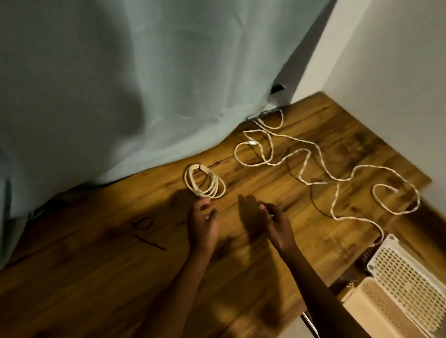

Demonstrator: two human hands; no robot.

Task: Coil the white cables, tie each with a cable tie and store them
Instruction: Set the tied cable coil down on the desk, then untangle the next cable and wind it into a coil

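From the head view, much is hard to read: the light is dim and the picture soft, and a pale blue-green curtain (128,82) drapes over the far edge of the counter (92,288), hiding whatever lies behind it, including the far end of the loose white cable (307,158). That cable wanders in slack, braided-looking loops across the right part of the wood-grain counter, one end trailing toward the white perforated basket (412,281) that sits below the counter's right corner and is cut off by the picture's lower edge. A coiled white cable (204,182), wound in several neat rings with a dark band at its top, lies near the curtain's hem. The left hand (204,224) hovers just below it, fingers loosely curled with the tips at the coil's lower rim; whether they actually touch it I cannot tell. The right hand (275,222) pinches something small and pale between thumb and fingers, too blurred to name. A black cable tie (145,231), looped with a straight tail, lies apart to the left. Bare wood stretches wide on the near left; the counter's right edge meets a white wall (411,85).
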